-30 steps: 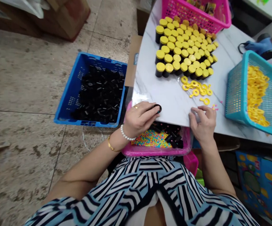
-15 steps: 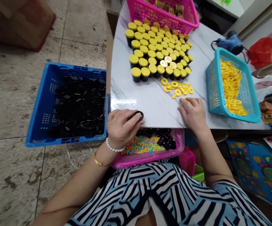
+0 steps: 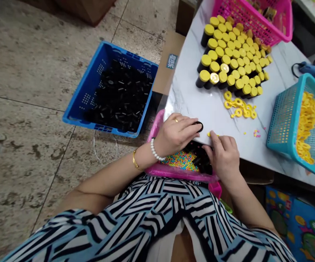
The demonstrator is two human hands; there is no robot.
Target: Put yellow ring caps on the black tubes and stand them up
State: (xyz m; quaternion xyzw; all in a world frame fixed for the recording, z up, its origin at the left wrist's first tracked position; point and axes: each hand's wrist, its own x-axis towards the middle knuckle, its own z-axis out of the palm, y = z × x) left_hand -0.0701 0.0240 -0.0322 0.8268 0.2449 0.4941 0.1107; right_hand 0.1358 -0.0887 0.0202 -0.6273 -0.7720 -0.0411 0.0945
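Observation:
My left hand (image 3: 175,134) is wrapped round a small black canister (image 3: 199,126) at the table's front edge. The canister's open round mouth faces my right hand. My right hand (image 3: 225,154) is beside it, with a yellow plastic cap (image 3: 210,134) at the index fingertip; part of the cap is hidden by the finger. Farther in lie several loose yellow ring-tabbed caps (image 3: 239,107). Behind them many black canisters with yellow lids (image 3: 235,54) stand upright in a block. Below the table edge, a pink tray (image 3: 157,171) holds colourful candy beads (image 3: 182,161) and black canisters.
A blue crate (image 3: 77,98) full of black canisters is at the left, beside a cardboard box (image 3: 164,72). At the right stands a turquoise basket (image 3: 285,116) of yellow caps. A pink basket (image 3: 277,27) sits at the table's back. A few beads (image 3: 256,133) lie on the tabletop.
The view has swung left, so the table appears farther right. My hands have come closer together, my right hand drawing back to the table's front edge with the yellow cap.

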